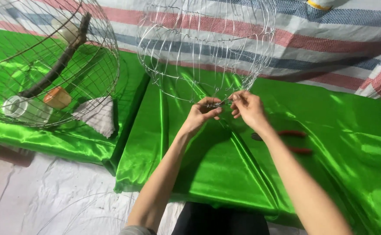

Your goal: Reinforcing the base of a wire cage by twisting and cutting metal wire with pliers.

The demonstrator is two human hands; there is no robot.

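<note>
A rounded wire cage frame [205,43] of thin silver wire stands on shiny green satin cloth [225,174]. Its lower wires come together near the cloth. My left hand [202,114] pinches those gathered wire ends from the left. My right hand [247,109] pinches the same wires from the right, fingertips almost touching the left hand. Both forearms reach up from the bottom of the view. Red-handled pliers [292,141] lie on the cloth just right of my right wrist, partly hidden by my forearm.
A second wire cage [47,61] at the left holds a dark wooden perch, a white cup and an orange cup. A white cloth [99,115] lies beside it. Striped tarp [329,39] covers the back. White sheeting [47,200] lies at the lower left.
</note>
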